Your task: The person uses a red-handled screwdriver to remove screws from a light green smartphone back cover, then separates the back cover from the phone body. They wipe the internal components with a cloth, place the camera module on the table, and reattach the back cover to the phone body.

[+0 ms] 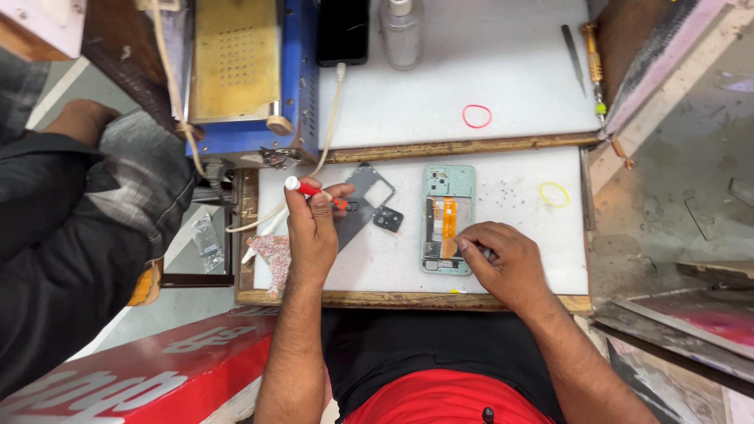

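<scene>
You are working over a white surface (518,235) with a wooden edge, and the opened phone (448,218) is lying on it straight ahead of you, its long axis running away from your body. Your right hand (503,263) is sitting just right of the phone's near end, fingers curled tight around a thin tool whose tip is touching the lower part of the frame, beside the orange flex cable (448,224); this is the closer hand by far. Your left hand (312,228) is lying well to the left of the phone, closed around a red and white screwdriver (312,189) that is pointing right, toward the dark back cover (363,200). A small black camera frame (388,219) is resting between that cover and the phone. Further out, a yellow band (554,195) is lying right of the phone, and a red band (477,116) is lying on the upper board.
</scene>
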